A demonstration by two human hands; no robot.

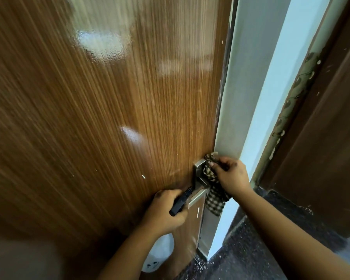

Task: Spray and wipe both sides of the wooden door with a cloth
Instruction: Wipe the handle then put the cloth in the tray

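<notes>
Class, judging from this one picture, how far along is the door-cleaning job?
Done: nothing certain; glare hides any wetness on the door. In hand: the right hand presses the checked cloth on the metal handle; the left hand grips the spray bottle. Left: the other side, unseen.

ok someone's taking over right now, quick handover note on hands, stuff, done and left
Left hand: grips the spray bottle by its black trigger head, nozzle near the lever handle.
Right hand: holds the checked cloth bunched against the handle plate, by the wooden door edge.
Done: cannot tell from this view how much of this face has been wiped.
Left: finish the handle area and this face; the door's other side is not in view.
</notes>
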